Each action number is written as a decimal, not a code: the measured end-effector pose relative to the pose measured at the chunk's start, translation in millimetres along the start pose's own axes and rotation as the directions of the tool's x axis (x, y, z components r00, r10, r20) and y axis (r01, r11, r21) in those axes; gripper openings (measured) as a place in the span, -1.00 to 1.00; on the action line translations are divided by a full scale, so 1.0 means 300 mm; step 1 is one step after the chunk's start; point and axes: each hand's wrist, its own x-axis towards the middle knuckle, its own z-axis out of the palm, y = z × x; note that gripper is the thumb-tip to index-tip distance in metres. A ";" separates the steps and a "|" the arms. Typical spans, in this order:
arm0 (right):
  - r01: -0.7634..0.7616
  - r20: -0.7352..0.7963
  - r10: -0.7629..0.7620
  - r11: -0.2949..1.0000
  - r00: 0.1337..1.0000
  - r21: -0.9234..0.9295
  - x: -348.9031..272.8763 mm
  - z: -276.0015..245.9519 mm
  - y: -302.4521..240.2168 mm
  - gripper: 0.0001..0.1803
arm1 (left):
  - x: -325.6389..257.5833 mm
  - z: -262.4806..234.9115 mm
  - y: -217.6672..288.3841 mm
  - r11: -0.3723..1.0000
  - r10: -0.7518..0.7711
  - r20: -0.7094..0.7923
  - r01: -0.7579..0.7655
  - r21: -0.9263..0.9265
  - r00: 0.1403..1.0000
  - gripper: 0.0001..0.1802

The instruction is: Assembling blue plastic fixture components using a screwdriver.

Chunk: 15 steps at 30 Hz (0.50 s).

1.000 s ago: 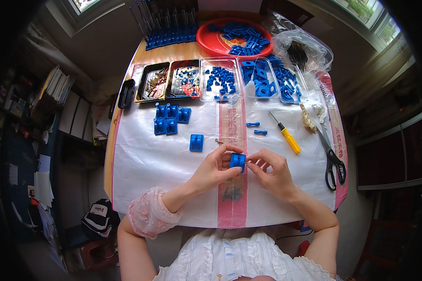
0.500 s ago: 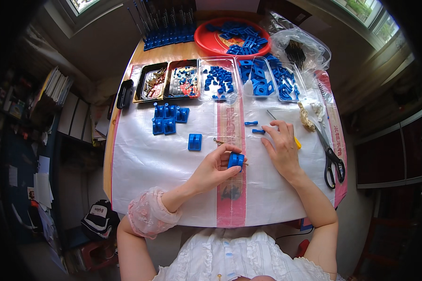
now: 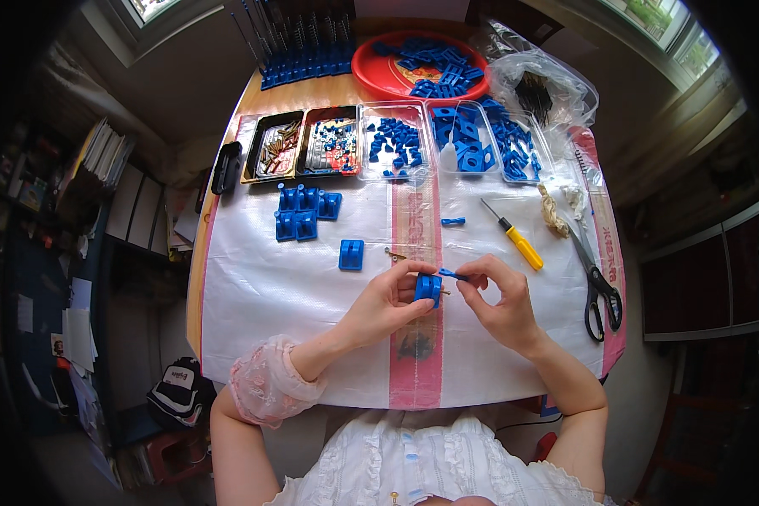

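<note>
My left hand is closed around a blue plastic bracket, with a screw's end sticking out of its right side. Pinched between thumb and fingers of my right hand is a small blue plastic lever, its tip close to the bracket's upper right. A similar blue piece lies on the sheet farther up. Just beyond my left fingers rests a brass-coloured screw. Another blue bracket stands to the left of that hand, and several assembled blue parts are grouped farther left.
A yellow-handled screwdriver and black-handled scissors lie to the right. Across the back are a tray of screws, a tray of small hardware, clear boxes of blue parts and a red basin.
My right hand has picked up the nearer blue lever and brought it down and left beside the bracket. The screwdriver, partly covered before, now shows fully. My left hand stays nearly still.
</note>
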 end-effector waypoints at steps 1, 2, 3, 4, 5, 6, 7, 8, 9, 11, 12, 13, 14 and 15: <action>0.005 0.021 -0.005 1.000 1.000 -0.001 -0.001 -0.004 -0.004 -0.77 | 0.000 0.000 0.001 1.000 -0.007 0.000 0.007 0.005 1.000 -0.49; -0.001 0.030 0.001 1.000 1.000 0.027 -0.003 -0.003 -0.005 -0.77 | 0.000 0.002 0.002 1.000 -0.009 -0.001 0.009 -0.001 1.000 -0.50; -0.008 0.040 0.006 0.998 0.999 0.055 -0.004 -0.001 -0.005 -0.77 | 0.000 0.004 0.002 1.000 -0.009 -0.003 0.009 -0.006 1.000 -0.50; -0.016 0.050 0.011 0.996 0.999 0.083 -0.006 0.001 -0.005 -0.77 | 0.000 0.006 0.001 1.000 -0.011 -0.004 0.011 -0.012 1.000 -0.50; -0.003 0.049 -0.001 0.997 0.999 0.077 -0.007 0.008 -0.009 -0.78 | -0.002 0.008 0.001 1.000 -0.002 -0.006 0.002 0.001 1.000 -0.50; 0.010 0.049 -0.014 0.997 0.999 0.072 -0.006 0.019 -0.014 -0.78 | -0.004 0.010 0.000 1.000 0.007 -0.008 -0.007 0.014 1.000 -0.50; 0.022 0.047 -0.025 0.998 0.999 0.064 -0.007 0.026 -0.018 -0.78 | -0.004 0.012 -0.001 1.000 0.016 -0.008 -0.016 0.027 1.000 -0.50; 0.038 0.055 -0.040 0.998 0.998 0.049 -0.010 0.030 -0.015 -0.78 | -0.004 0.015 -0.002 0.999 0.018 -0.009 -0.017 0.052 1.000 -0.49; 0.053 0.063 -0.055 0.998 0.996 0.035 -0.013 0.036 -0.009 -0.77 | -0.005 0.018 -0.002 0.997 0.020 -0.010 -0.019 0.076 1.000 -0.49; 0.113 0.071 -0.113 0.994 0.991 -0.007 -0.014 0.040 -0.005 -0.76 | -0.007 0.022 0.002 0.993 0.017 -0.013 -0.016 0.113 1.000 -0.49; 0.156 0.071 -0.153 0.987 0.986 -0.038 -0.013 0.040 -0.005 -0.75 | -0.008 0.025 0.006 0.992 0.012 -0.013 -0.011 0.123 1.000 -0.49; 0.198 0.071 -0.194 0.978 0.979 -0.068 -0.012 0.040 -0.005 -0.74 | -0.009 0.027 0.010 0.991 0.007 -0.012 -0.006 0.134 1.000 -0.49; 0.206 0.079 -0.201 0.976 0.976 -0.069 -0.010 0.039 -0.005 -0.74 | -0.010 0.029 0.013 0.988 0.013 -0.011 -0.011 0.153 1.000 -0.50; 0.214 0.087 -0.208 0.974 0.974 -0.070 -0.007 0.038 -0.006 -0.74 | -0.010 0.031 0.015 0.985 0.018 -0.010 -0.016 0.171 1.000 -0.51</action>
